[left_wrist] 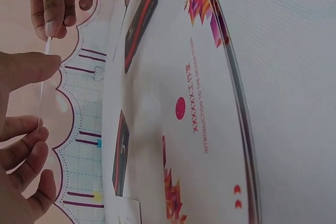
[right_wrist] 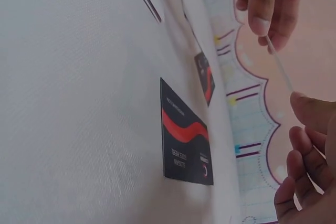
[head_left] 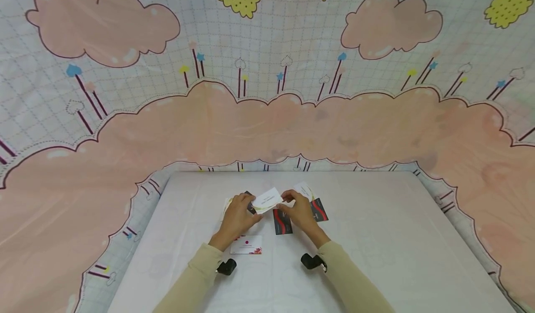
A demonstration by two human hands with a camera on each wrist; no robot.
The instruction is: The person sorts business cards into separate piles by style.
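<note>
Above the table (head_left: 376, 238), both hands pinching a white card (head_left: 266, 198), its print unreadable

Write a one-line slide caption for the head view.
Both hands, left hand and right hand, pinch a white card above a white table scattered with dark and white cards.

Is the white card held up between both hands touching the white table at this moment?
Apart. The head view shows the white card pinched by the left hand and right hand, lifted above the white table; the left wrist view shows it edge-on in the air.
</note>
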